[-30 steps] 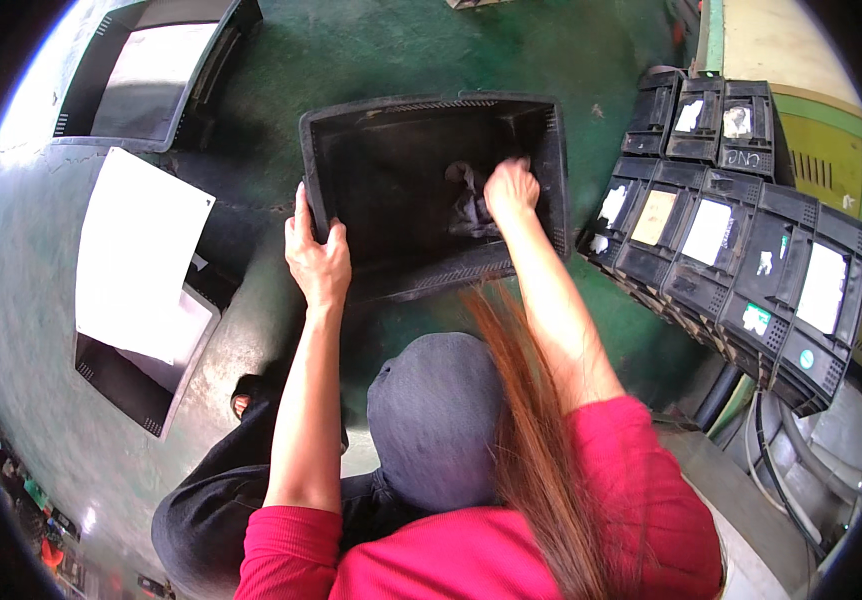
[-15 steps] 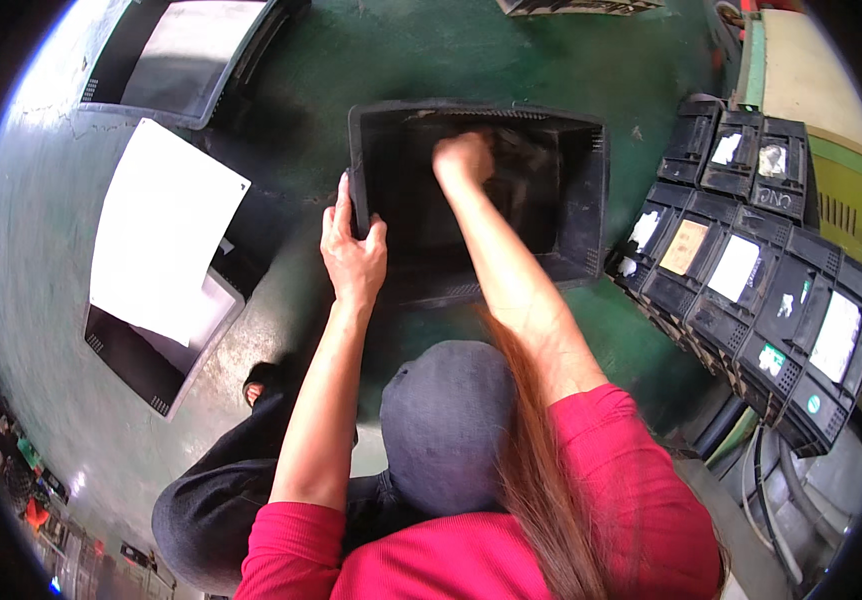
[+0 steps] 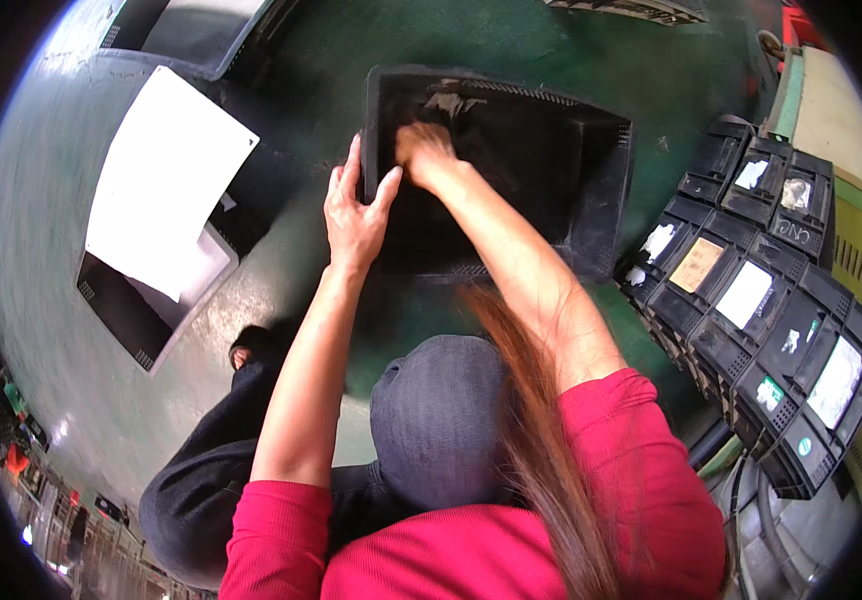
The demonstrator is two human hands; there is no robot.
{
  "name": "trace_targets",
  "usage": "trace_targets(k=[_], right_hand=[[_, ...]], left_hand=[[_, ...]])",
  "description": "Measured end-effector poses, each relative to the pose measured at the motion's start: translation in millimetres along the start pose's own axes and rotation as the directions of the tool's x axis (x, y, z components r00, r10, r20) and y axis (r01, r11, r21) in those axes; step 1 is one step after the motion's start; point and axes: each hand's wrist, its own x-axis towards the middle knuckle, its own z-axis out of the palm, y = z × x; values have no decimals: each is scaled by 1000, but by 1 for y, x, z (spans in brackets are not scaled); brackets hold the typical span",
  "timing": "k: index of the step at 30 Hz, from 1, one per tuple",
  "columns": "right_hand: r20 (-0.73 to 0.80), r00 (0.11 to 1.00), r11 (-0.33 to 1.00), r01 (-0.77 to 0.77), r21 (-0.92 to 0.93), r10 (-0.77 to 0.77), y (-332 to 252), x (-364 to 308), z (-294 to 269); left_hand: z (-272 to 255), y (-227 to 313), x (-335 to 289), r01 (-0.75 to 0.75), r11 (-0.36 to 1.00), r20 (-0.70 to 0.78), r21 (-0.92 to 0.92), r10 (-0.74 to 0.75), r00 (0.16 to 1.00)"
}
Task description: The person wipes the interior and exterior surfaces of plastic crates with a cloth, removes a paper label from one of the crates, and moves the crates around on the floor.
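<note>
A black plastic crate (image 3: pixel 596 215) sits on the floor in front of me, its open side facing up. My left hand (image 3: pixel 356 215) grips the crate's left rim, thumb on the inner side and fingers outside. Inside the crate, close to that same left wall, is my right hand (image 3: pixel 426 150). Its fingers are curled down and smeared by motion, so whether they hold anything does not show. A pale patch (image 3: pixel 451 103) lies near the far inner wall; I cannot tell what it is.
On the left a white sheet (image 3: pixel 166 180) lies over another dark crate (image 3: pixel 126 310). A further crate (image 3: pixel 186 35) stands at the far left. Stacked black crates (image 3: pixel 751 290) with paper labels are on the right, beside a yellow-green panel (image 3: pixel 856 240). My bent knee (image 3: pixel 441 420) is near the crate.
My right hand has moved left inside the crate, toward the wall my left hand holds. The whole view has shifted a little; my left hand stays on the rim.
</note>
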Motion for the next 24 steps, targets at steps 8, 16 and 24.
trace_targets(k=[8,16,24], right_hand=[[195,895,916,383,120,-400,10,-85,36],[458,741,849,524,63,-491,16,-84,5],[589,783,806,474,-355,-201,140,-160,-56]], left_hand=[[6,-15,1,11,998,-94,-63,-17,995],[3,-1,2,51,999,-121,-5,-52,991],[5,2,0,80,996,-149,28,-75,986]])
